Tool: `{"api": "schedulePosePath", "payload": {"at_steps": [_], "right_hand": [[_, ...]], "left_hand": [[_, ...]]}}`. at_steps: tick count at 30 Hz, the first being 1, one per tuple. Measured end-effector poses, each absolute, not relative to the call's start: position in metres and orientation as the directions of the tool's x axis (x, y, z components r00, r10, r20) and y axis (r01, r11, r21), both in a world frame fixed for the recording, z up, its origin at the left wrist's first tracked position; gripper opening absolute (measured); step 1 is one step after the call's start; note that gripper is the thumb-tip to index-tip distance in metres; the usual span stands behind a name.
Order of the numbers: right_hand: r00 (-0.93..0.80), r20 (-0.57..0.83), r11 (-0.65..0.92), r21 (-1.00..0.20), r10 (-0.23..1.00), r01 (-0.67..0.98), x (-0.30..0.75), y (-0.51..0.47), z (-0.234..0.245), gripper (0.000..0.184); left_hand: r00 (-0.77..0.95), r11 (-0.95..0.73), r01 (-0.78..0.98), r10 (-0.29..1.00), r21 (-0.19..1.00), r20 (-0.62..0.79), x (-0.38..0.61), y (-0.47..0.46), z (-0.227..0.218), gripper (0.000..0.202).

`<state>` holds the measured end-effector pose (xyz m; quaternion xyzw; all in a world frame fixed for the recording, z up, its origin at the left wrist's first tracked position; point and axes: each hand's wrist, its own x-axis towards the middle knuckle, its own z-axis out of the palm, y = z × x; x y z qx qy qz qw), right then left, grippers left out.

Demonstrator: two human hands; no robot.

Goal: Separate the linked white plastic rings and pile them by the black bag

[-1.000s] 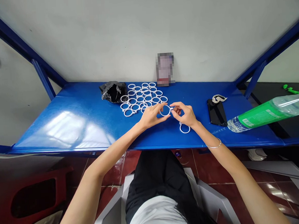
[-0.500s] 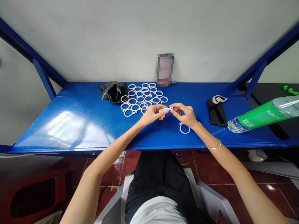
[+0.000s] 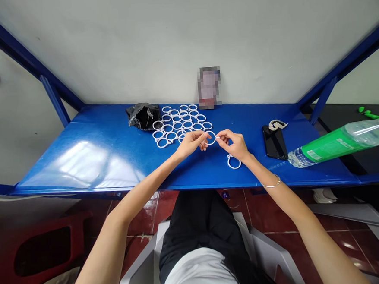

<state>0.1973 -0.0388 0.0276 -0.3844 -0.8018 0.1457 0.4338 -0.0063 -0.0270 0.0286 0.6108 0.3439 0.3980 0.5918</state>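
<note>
Between my two hands a white curtain ring (image 3: 211, 143) is held above the blue table (image 3: 111, 134), its round opening turned toward me. My left hand (image 3: 191, 143) pinches the ring's left side between thumb and fingers. On its right side, my right hand (image 3: 233, 142) grips the ring near its small end with thumb and forefinger. Another white ring (image 3: 234, 167) lies flat on the table just below my right hand. Several more white rings (image 3: 177, 125) are spread out behind and left of my left hand, which partly covers the nearest ones.
A crumpled black plastic bag (image 3: 135, 116) stands open at the back left. Against the wall leans a pixelated upright object (image 3: 209, 88). To the right are a black phone (image 3: 274, 144), a white curled strap-like item (image 3: 277, 125) and a green-labelled bottle (image 3: 332, 146).
The held ring has turned from edge-on to face-on, so its round opening now shows. Both hands stay in almost the same place.
</note>
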Motion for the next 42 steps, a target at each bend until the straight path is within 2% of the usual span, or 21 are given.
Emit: {"api": "schedulePosePath", "payload": {"at_steps": [16,31,37,42], "right_hand": [[-0.308,0.639,0.677,-0.477,0.705,0.560,0.1986,-0.0385,0.0279,0.019],[-0.344,0.660,0.693,-0.383,0.668,0.610,0.1981,-0.0368,0.0247,0.020],[-0.366,0.605,0.683,-0.453,0.708,0.573,0.1972,-0.0371,0.0268,0.019],[-0.346,0.467,0.582,-0.651,0.813,0.487,0.1944,-0.0372,0.0286,0.023]], "left_hand": [[0.322,-0.151,-0.115,0.929,0.982,0.180,-0.0071,-0.0270,0.0330,0.043],[0.302,-0.201,-0.110,0.926,0.973,0.226,-0.0096,-0.0232,0.0275,0.043],[0.285,-0.220,-0.113,0.927,0.969,0.244,-0.0097,-0.0207,0.0241,0.044],[0.282,-0.244,-0.098,0.923,0.965,0.262,-0.0101,-0.0202,0.0238,0.044]]}}
